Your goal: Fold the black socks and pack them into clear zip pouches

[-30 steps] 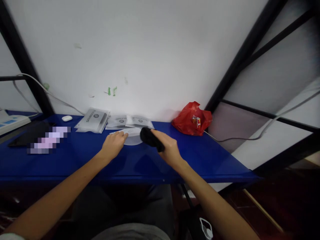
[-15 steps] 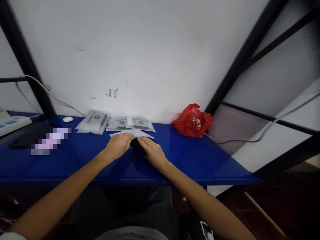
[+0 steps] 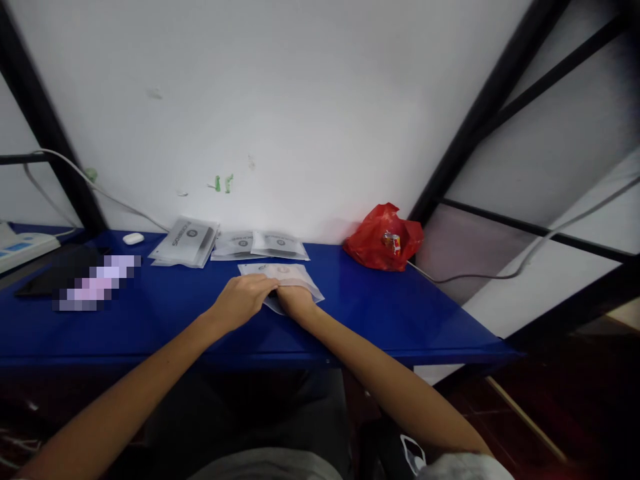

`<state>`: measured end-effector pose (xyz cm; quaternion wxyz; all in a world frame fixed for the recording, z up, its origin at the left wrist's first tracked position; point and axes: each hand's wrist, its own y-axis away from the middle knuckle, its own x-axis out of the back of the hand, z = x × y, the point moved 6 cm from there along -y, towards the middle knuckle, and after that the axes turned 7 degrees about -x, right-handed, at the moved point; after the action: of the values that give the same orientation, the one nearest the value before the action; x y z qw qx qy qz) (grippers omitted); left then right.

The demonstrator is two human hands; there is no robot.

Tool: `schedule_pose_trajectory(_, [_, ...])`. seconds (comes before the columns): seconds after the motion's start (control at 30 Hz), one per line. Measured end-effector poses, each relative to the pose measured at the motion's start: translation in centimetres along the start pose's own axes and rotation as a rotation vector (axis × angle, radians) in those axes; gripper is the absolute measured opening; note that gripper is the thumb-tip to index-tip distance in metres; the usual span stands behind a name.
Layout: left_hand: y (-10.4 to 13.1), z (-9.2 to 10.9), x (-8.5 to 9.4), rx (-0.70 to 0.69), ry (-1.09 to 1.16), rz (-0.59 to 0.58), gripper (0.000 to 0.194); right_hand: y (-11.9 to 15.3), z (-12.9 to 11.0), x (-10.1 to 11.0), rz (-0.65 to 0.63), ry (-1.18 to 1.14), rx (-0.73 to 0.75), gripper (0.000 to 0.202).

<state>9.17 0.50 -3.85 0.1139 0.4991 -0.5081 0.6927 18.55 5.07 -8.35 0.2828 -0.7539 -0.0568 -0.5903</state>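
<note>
A frosted translucent plastic bag (image 3: 305, 275) with faint grey print lies on the blue table, its mouth facing me. My left hand (image 3: 243, 300) has its fingers closed on the near edge of that mouth. Into the bag reaches my right hand (image 3: 296, 300), so the fingers are covered by the plastic and their grip is hidden. Only a small dark bit of a black soft item (image 3: 273, 293) shows between the two hands; the rest of it is hidden.
Along the wall lie a stack of printed frosted bags (image 3: 183, 243) and two more flat packets (image 3: 280, 245). A red plastic bag (image 3: 384, 239) stands at the right. Leftward are a white earbud case (image 3: 133, 238), a dark tablet-like slab (image 3: 43, 280) and a power strip (image 3: 30, 248).
The right hand, which was on top of the black item, is now inside the frosted bag. The black item has gone mostly out of sight, and the bag has shifted right and nearer.
</note>
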Motion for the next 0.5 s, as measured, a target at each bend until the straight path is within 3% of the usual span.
schedule_pose_trajectory(0.2, [1.4,-1.4,-0.7,0.067,-0.073,0.001,0.031,1.6,-0.4,1.9,-0.088,-0.122,-0.014,0.043])
schedule_pose_trajectory(0.3, [2.0,-1.6,-0.8,0.064,-0.088,0.013,0.033,3.5,-1.7,3.2,-0.02,-0.104,0.072,0.049])
schedule_pose_trajectory(0.4, [2.3,-1.7,-0.8,0.066,-0.12,0.009,0.034,5.6,-3.1,4.2,0.081,-0.016,0.185,0.039])
schedule_pose_trajectory(0.5, [2.5,-1.7,-0.8,0.068,-0.143,-0.01,0.033,6.9,-3.4,4.2,0.063,0.016,0.186,0.031])
